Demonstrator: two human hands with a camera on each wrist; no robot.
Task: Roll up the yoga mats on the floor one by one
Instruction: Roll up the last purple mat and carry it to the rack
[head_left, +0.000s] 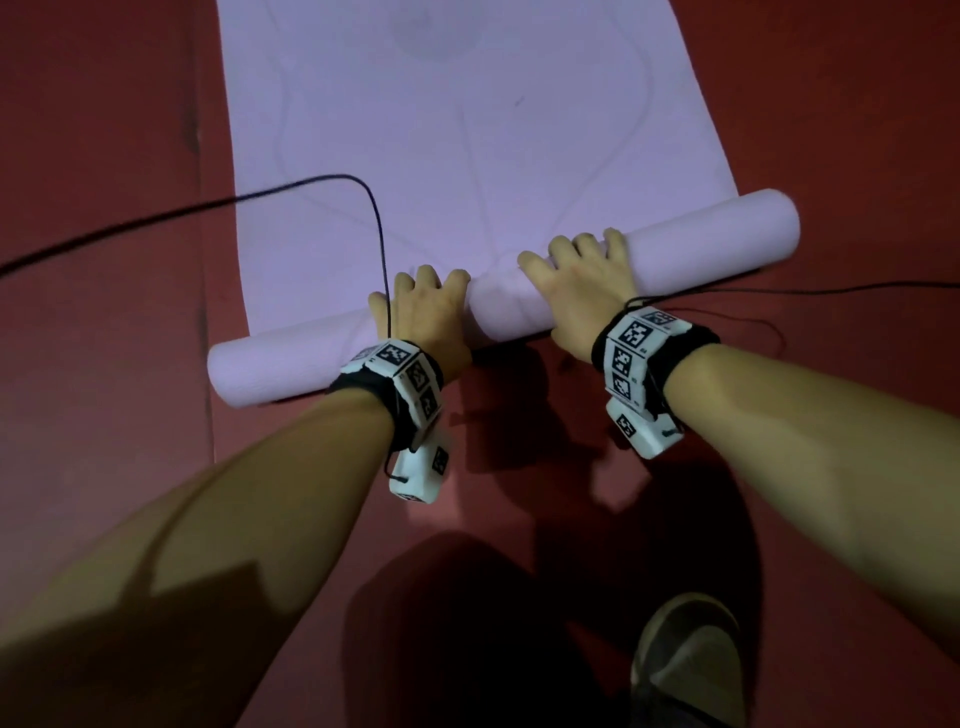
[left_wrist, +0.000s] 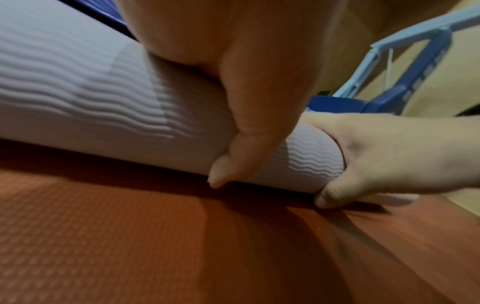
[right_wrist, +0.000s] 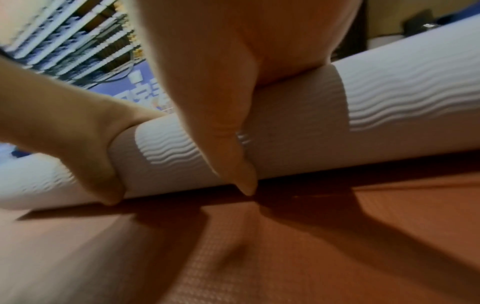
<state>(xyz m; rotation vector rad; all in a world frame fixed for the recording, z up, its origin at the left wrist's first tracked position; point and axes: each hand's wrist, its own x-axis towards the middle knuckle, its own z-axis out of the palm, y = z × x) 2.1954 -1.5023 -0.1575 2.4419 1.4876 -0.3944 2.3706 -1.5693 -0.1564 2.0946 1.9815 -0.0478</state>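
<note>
A pale lilac yoga mat (head_left: 457, 130) lies on the red floor, its near end wound into a roll (head_left: 717, 234) that runs slantwise from lower left to upper right. My left hand (head_left: 423, 306) grips the roll left of its middle, fingers curled over the top and thumb down the near side. My right hand (head_left: 582, 270) grips it just to the right in the same way. In the left wrist view the ribbed roll (left_wrist: 78, 92) fills the left, with my left thumb (left_wrist: 233, 154) pressed on it and my right hand (left_wrist: 384, 156) beside. The right wrist view shows the roll (right_wrist: 389, 115) and my right thumb (right_wrist: 233, 160).
Red matting (head_left: 104, 130) covers the floor all round. A black cable (head_left: 234, 200) loops across the mat's left part to my left wrist; another cable (head_left: 831, 288) trails right. My shoe (head_left: 691, 660) stands at the bottom right. Blue shelving (left_wrist: 405, 67) rises beyond the roll.
</note>
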